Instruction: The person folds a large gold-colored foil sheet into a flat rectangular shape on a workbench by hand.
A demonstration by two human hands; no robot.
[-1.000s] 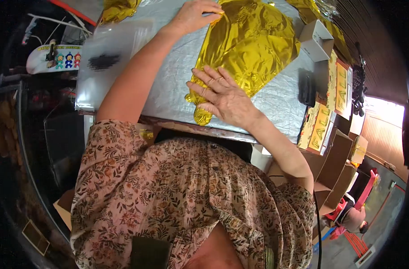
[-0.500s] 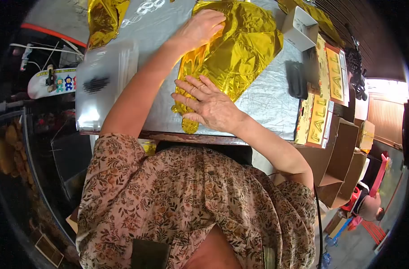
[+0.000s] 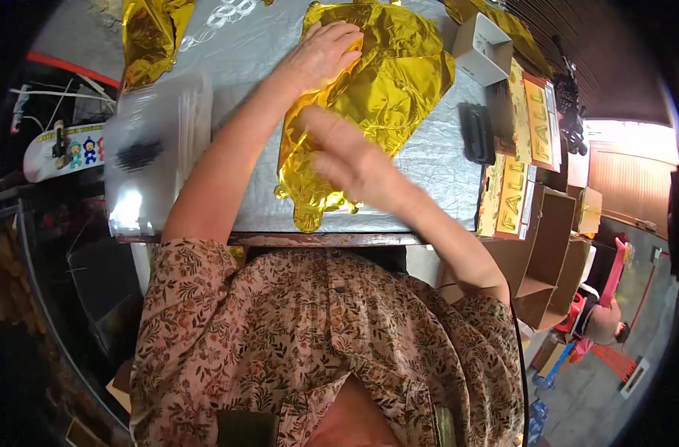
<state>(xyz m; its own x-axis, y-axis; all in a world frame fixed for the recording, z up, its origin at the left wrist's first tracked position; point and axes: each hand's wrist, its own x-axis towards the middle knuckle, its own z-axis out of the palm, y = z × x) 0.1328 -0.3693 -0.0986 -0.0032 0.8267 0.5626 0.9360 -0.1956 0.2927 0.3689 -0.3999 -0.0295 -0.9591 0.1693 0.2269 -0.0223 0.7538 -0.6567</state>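
A flat, uninflated gold foil balloon (image 3: 391,89) lies creased on the silver-covered table, its narrow tail near the front edge. My left hand (image 3: 321,59) rests on the balloon's upper left part, fingers stretched across the foil and pressing it down. Lower down, my right hand (image 3: 358,164) is blurred by motion over the balloon's left half. Its fingers point up and left, with the thumb apart from them, and nothing shows in its grasp.
Clear plastic bags (image 3: 161,149) lie at the left, below another gold foil piece (image 3: 153,45). A white box (image 3: 482,51), a black object (image 3: 476,134) and FALL packages (image 3: 512,197) line the right side. Open cartons (image 3: 552,246) stand beyond; a person (image 3: 601,320) is farther off.
My right hand has swept up over the foil from near the balloon's tail, uncovering its lower end. My left hand stays on the upper part. The whole view has shifted slightly.
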